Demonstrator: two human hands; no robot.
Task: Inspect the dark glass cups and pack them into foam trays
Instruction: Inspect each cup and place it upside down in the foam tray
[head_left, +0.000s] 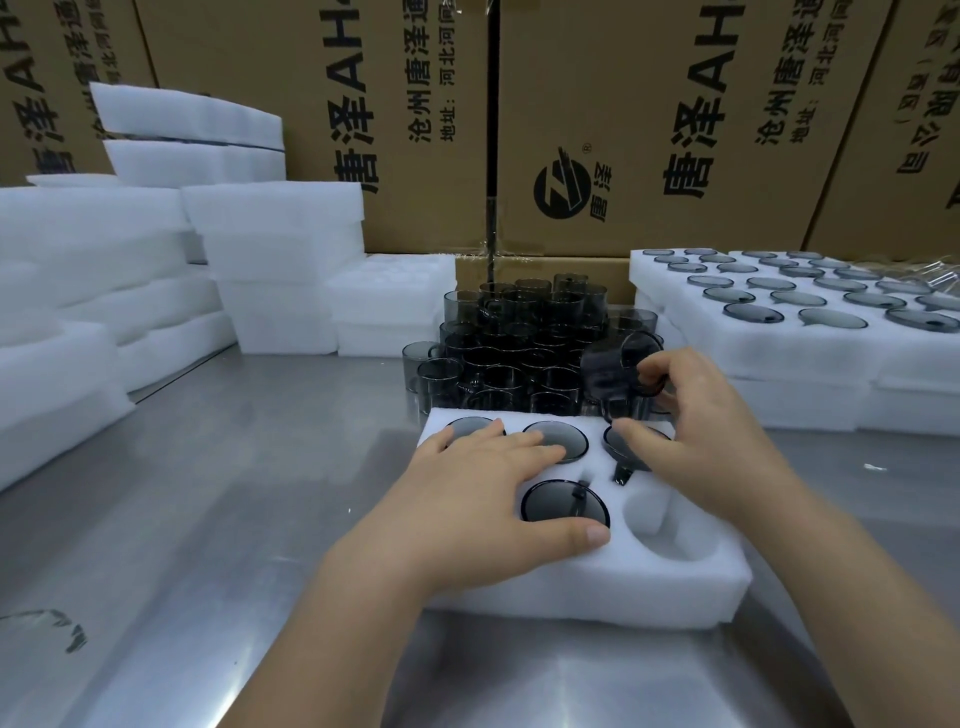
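My right hand (711, 415) has the cup (613, 369) just right of the frame's centre. My fingers are curled over its rim and pinch it, and my thumb reaches down and left across the tray's upper right corner. The cup is tipped well off upright, its long axis leaning nearly sideways, and it hangs over the near edge of the pile (519, 338), just above the tray's (597, 587) far edge.

My left hand (488, 483) lies flat on the tray's left half, fingers straight and holding nothing, thumb along the near rim of a seated cup. I judge it is there to steady the foam.

What counts is the one open pocket (670, 525) I can see, in the tray's lower right. It lies straight down the frame from the cup and under my right wrist, so the right hand is the nearer. As I read it, the cup must come toward me and turn upright, base down, before it can drop in. I cannot tell which way its handle points.
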